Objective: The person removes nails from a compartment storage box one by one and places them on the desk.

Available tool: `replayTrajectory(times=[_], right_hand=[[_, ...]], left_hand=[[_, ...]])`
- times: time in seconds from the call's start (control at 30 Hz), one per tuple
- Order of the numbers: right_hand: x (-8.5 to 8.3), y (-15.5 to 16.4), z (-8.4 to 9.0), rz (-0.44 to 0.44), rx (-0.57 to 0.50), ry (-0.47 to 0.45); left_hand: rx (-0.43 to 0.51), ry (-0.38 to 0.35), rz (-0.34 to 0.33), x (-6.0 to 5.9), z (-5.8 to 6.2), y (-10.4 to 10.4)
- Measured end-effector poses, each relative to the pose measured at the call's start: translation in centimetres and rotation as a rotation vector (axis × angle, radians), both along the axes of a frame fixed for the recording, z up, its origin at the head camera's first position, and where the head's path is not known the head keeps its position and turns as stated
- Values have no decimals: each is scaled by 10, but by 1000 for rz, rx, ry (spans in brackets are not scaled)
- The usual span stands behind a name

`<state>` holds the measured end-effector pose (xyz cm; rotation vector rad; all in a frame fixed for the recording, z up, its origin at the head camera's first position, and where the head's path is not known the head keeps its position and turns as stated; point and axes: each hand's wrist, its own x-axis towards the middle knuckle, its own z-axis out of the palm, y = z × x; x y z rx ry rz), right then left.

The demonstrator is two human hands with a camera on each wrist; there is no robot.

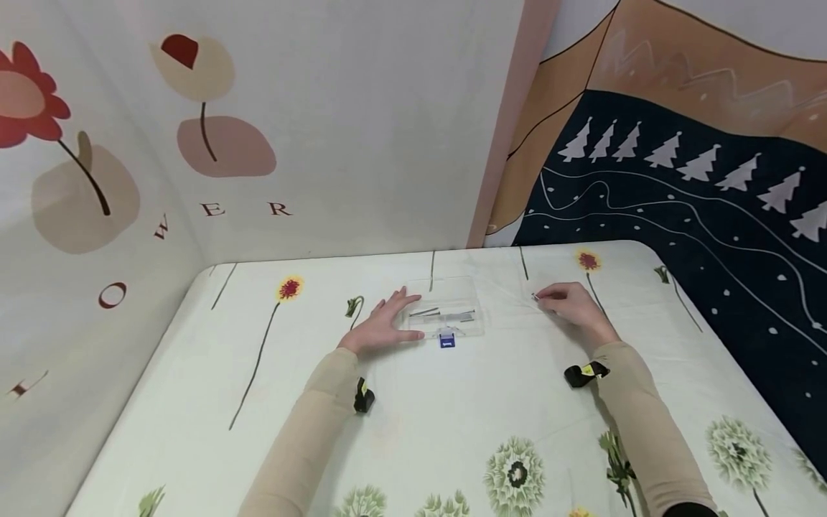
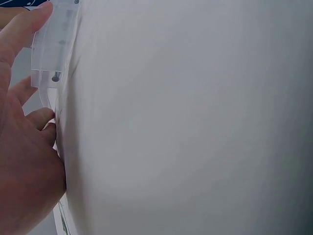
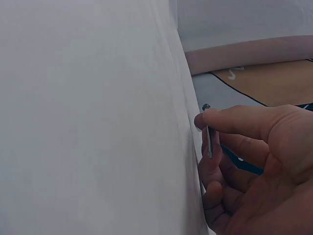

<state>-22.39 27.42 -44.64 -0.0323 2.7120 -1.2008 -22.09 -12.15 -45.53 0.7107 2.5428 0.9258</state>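
A clear plastic box lies on the cloth-covered table with its transparent lid tipped back on the far side. Inside are several slim metal screws, and a blue latch shows at the front. My left hand rests against the box's left end, thumb along the near edge and straight fingers spread over the side. To the right of the box and apart from it, my right hand pinches a screw between thumb and fingertips, its head upward in the right wrist view.
White cloth with printed flowers covers the table. A pale wall hanging rises behind it, and a dark hanging with white trees borders the right side. Black wrist cameras are strapped to both wrists.
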Motion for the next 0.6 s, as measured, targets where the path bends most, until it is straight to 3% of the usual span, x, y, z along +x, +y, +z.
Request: replayTrajectory(times=[0.3,0.6], right_hand=[[4,5,-1,21,2,36],[10,4,9,34,-36,6]], left_hand=[[4,5,-4,-2,-4,-2],[14,-3,3,0,-3,-1]])
